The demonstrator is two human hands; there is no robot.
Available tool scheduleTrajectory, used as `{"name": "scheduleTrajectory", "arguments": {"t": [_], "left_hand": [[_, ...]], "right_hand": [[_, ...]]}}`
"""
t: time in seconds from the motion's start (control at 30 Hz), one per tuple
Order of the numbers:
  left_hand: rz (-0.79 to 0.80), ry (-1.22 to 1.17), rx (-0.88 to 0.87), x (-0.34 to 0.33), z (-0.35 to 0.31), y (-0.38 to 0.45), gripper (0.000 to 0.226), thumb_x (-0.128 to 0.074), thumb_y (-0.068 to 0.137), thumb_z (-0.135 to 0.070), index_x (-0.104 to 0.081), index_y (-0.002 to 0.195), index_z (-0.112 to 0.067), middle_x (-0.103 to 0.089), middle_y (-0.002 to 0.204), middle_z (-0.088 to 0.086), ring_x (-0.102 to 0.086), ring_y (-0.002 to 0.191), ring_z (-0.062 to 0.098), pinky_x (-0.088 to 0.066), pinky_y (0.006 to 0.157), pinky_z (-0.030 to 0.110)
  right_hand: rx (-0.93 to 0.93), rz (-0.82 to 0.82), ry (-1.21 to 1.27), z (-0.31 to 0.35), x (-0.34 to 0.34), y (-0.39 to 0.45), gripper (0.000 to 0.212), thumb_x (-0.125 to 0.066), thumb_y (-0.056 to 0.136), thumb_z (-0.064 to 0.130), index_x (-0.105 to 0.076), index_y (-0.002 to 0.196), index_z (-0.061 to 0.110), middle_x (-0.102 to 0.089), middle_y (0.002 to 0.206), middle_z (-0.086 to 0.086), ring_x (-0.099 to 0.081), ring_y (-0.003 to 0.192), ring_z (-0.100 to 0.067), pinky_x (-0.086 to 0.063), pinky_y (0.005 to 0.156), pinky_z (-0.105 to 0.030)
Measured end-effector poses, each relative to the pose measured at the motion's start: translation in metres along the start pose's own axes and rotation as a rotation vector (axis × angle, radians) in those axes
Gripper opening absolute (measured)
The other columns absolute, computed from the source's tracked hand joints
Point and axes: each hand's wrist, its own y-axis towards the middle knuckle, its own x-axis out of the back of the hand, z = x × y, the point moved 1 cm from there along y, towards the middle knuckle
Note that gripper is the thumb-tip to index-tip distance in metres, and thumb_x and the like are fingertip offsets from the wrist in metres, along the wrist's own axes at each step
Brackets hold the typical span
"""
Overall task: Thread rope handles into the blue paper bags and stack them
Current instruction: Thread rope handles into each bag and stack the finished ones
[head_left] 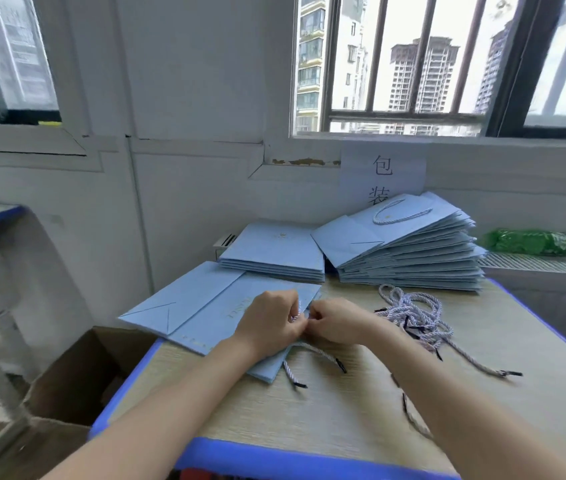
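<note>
A flat blue paper bag point(205, 306) lies across the left part of the wooden table point(326, 410), its bottom fold hanging past the left edge. My left hand point(274, 323) and my right hand point(337, 325) meet at the bag's open top edge, both pinching a white-and-blue twisted rope handle point(295, 315). Two rope ends with black tips point(323, 362) trail from under my hands toward me. A loose bundle of rope handles point(416, 317) lies just right of my right hand.
At the back stand a low stack of flat blue bags point(274, 254) and a taller stack of bags with handles point(406, 247). A green plastic bottle point(534, 242) lies on the radiator ledge at right. An open cardboard box point(77, 375) sits on the floor left of the table.
</note>
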Motion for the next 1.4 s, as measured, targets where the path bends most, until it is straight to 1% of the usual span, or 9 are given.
{"name": "scheduleTrajectory", "arguments": {"t": [0.17, 0.3, 0.43, 0.6, 0.7, 1.0, 1.13, 1.27, 1.4], "left_hand": [[-0.039, -0.011, 0.076, 0.018, -0.031, -0.014, 0.017, -0.058, 0.086, -0.020, -0.051, 0.073, -0.013, -0.064, 0.077, 0.012, -0.057, 0.075, 0.027, -0.041, 0.069, 0.035], [-0.221, -0.194, 0.083, 0.067, -0.062, -0.012, 0.024, -0.063, 0.083, -0.015, -0.050, 0.063, -0.014, -0.053, 0.058, -0.002, -0.049, 0.058, 0.016, -0.035, 0.059, 0.028], [-0.344, -0.387, 0.077, 0.125, -0.095, -0.009, 0.019, -0.067, 0.083, -0.015, -0.058, 0.067, -0.013, -0.053, 0.058, -0.006, -0.046, 0.055, 0.007, -0.036, 0.056, 0.025], [-0.366, -0.738, 0.083, 0.176, -0.115, 0.001, 0.019, -0.063, 0.087, -0.011, -0.053, 0.071, -0.012, -0.051, 0.060, -0.002, -0.047, 0.050, 0.009, -0.039, 0.050, 0.021], [-0.369, -0.984, 0.166, 0.200, -0.103, 0.013, 0.017, -0.055, 0.094, -0.009, -0.051, 0.078, -0.007, -0.054, 0.065, 0.004, -0.055, 0.045, 0.009, -0.048, 0.044, 0.020], [-0.534, -0.655, 0.492, 0.206, 0.000, 0.023, 0.027, -0.049, 0.098, -0.013, -0.038, 0.074, -0.015, -0.045, 0.074, 0.006, -0.044, 0.053, 0.017, -0.043, 0.031, 0.018], [-0.545, -0.522, 0.557, 0.203, 0.011, 0.015, 0.028, -0.049, 0.098, -0.016, -0.038, 0.072, -0.015, -0.044, 0.074, 0.005, -0.045, 0.057, 0.017, -0.041, 0.029, 0.017], [-0.534, -0.433, 0.565, 0.201, 0.012, 0.010, 0.026, -0.048, 0.099, -0.018, -0.040, 0.074, -0.014, -0.044, 0.074, 0.001, -0.046, 0.059, 0.015, -0.046, 0.035, 0.020], [-0.628, -0.405, 0.563, 0.208, 0.002, 0.014, 0.020, -0.042, 0.100, -0.018, -0.040, 0.081, -0.012, -0.047, 0.071, 0.003, -0.048, 0.051, 0.022, -0.055, 0.067, 0.039]], "right_hand": [[-0.102, -0.143, 0.179, 0.009, -0.002, -0.029, 0.016, -0.046, 0.093, 0.024, -0.055, 0.085, 0.012, -0.064, 0.101, -0.015, -0.057, 0.089, -0.026, -0.033, 0.061, -0.026], [-0.252, -0.192, 0.591, 0.015, 0.026, -0.063, 0.023, -0.051, 0.091, 0.033, -0.058, 0.081, 0.014, -0.058, 0.073, -0.003, -0.050, 0.056, -0.012, -0.032, 0.043, -0.018], [-0.040, -0.196, 0.925, 0.052, 0.073, -0.107, 0.023, -0.046, 0.097, 0.023, -0.059, 0.085, 0.009, -0.059, 0.063, -0.001, -0.051, 0.045, -0.006, -0.037, 0.048, -0.018], [0.005, -0.459, 0.914, 0.081, 0.137, -0.122, 0.013, -0.050, 0.091, 0.013, -0.055, 0.082, 0.006, -0.044, 0.056, -0.002, -0.041, 0.034, -0.007, -0.034, 0.041, -0.017], [-0.010, -0.579, 0.850, 0.077, 0.165, -0.123, 0.026, -0.056, 0.089, 0.014, -0.046, 0.065, 0.010, -0.035, 0.051, 0.001, -0.031, 0.035, -0.008, -0.025, 0.038, -0.015], [-0.078, -0.606, 1.014, 0.028, 0.173, -0.117, 0.016, -0.059, 0.092, 0.021, -0.058, 0.085, 0.007, -0.051, 0.056, -0.005, -0.043, 0.044, -0.014, -0.036, 0.042, -0.022], [-0.193, -0.771, 0.648, 0.010, 0.169, -0.112, 0.024, -0.050, 0.096, 0.019, -0.056, 0.076, 0.007, -0.056, 0.061, -0.007, -0.049, 0.047, -0.015, -0.042, 0.043, -0.024], [-0.325, -0.810, 0.110, 0.000, 0.160, -0.111, 0.031, -0.043, 0.097, 0.029, -0.048, 0.071, 0.014, -0.055, 0.071, -0.002, -0.058, 0.072, -0.024, -0.046, 0.066, -0.032], [-0.359, -0.871, 0.012, -0.001, 0.159, -0.112, 0.028, -0.036, 0.100, 0.027, -0.048, 0.080, 0.012, -0.054, 0.079, -0.006, -0.055, 0.077, -0.026, -0.041, 0.068, -0.031]]}}
